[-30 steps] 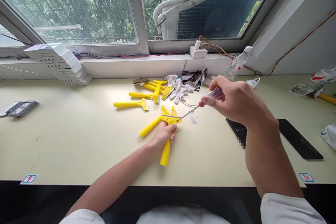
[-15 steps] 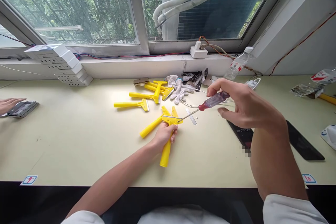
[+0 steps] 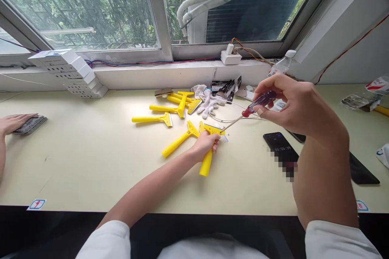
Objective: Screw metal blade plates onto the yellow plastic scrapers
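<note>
My left hand point(image 3: 206, 145) is wrapped round a yellow scraper point(image 3: 206, 163) near its head, the handle pointing toward me. In my right hand point(image 3: 291, 99) is a screwdriver point(image 3: 258, 103) with a translucent purple and red handle; its shaft slants down to the scraper's head. Whether the tip sits in a screw is too small to tell. A second yellow scraper point(image 3: 176, 144) lies just left of my left hand. Partly hidden behind the held head is a flat metal blade point(image 3: 225, 138), with tiny bits beside it.
More yellow scrapers point(image 3: 167, 109) lie behind, by white gloves point(image 3: 206, 99) and a coiled white cable point(image 3: 219, 120). A phone point(image 3: 281, 149) rests near my right forearm. At far left, another person's hand point(image 3: 15, 123) covers a dark device. White boxes point(image 3: 75, 73) stand against the sill.
The held scraper and my left hand have shifted right and slightly away from me. My right hand has moved right and up with the screwdriver. The other person's hand has slid onto the dark device.
</note>
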### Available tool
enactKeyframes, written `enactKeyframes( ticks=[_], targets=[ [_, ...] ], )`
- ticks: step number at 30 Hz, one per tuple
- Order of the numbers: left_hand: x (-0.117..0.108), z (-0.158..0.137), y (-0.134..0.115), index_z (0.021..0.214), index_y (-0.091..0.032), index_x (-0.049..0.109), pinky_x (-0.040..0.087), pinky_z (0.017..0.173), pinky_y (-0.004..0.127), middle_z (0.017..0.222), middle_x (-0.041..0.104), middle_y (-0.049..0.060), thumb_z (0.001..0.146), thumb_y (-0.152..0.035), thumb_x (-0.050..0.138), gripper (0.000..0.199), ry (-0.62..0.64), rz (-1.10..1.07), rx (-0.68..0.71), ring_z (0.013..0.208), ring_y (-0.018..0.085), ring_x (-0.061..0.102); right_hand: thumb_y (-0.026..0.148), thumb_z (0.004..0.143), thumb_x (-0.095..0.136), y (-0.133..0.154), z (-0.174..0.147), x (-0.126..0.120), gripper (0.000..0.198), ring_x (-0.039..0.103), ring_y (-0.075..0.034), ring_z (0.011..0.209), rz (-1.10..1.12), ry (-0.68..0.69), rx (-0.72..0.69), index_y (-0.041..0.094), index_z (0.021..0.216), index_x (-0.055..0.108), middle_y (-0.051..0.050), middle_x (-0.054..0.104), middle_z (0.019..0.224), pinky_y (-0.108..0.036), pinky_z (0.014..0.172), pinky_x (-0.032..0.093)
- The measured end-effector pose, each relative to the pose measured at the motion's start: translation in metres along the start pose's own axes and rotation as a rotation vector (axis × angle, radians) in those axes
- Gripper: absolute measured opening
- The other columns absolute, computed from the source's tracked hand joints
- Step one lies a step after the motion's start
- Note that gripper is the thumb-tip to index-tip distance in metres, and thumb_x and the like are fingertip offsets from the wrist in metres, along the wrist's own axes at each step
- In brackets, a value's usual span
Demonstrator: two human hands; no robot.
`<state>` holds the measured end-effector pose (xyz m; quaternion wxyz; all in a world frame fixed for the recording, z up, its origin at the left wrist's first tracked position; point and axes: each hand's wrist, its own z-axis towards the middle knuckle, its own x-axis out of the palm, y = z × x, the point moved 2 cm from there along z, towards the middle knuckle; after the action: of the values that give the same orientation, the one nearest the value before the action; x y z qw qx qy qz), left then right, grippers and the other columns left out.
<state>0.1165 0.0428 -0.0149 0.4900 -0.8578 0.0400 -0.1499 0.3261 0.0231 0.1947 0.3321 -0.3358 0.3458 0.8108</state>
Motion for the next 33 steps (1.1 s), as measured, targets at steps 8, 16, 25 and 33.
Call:
enactKeyframes(
  ticks=[8,16,25,33],
  targets=[
    [0.028,0.040,-0.003,0.090,-0.018,0.059,0.041,0.047,0.023,0.073,0.063,0.000,0.080,-0.014,0.072,0.017,0.084,-0.026,-0.034,0.048,0.008,0.046,0.031,0.084,0.072,-0.029,0.006,0.000,0.012,0.067,-0.025,0.074,0.028,0.068,0.108,0.027,0.095,0.068,-0.003,0.071,0.088,-0.040,0.070,0.052],
    [0.025,0.038,-0.005,0.091,-0.018,0.058,0.040,0.047,0.023,0.074,0.063,0.001,0.079,-0.014,0.072,0.019,0.069,-0.053,-0.048,0.049,0.008,0.046,0.042,0.096,0.065,-0.045,0.010,0.005,0.018,0.058,-0.025,0.072,-0.155,0.028,0.311,0.026,0.090,0.060,-0.005,0.066,0.074,-0.039,0.072,0.043],
    [0.026,0.035,-0.007,0.096,-0.019,0.053,0.041,0.047,0.023,0.077,0.062,0.000,0.078,-0.013,0.073,0.028,0.054,-0.077,-0.057,0.051,0.008,0.047,0.048,0.097,0.063,-0.045,0.008,-0.001,0.025,0.056,-0.024,0.076,-0.178,0.103,0.432,0.025,0.090,0.060,-0.006,0.067,0.077,-0.038,0.070,0.039],
    [0.027,0.037,-0.009,0.097,-0.020,0.053,0.041,0.047,0.022,0.077,0.061,-0.001,0.080,-0.012,0.073,0.028,0.074,-0.068,-0.077,0.051,0.008,0.047,0.051,0.094,0.068,-0.047,0.008,0.000,0.027,0.058,-0.027,0.075,-0.184,0.106,0.409,0.026,0.087,0.059,-0.008,0.065,0.076,-0.039,0.070,0.040]
  ],
)
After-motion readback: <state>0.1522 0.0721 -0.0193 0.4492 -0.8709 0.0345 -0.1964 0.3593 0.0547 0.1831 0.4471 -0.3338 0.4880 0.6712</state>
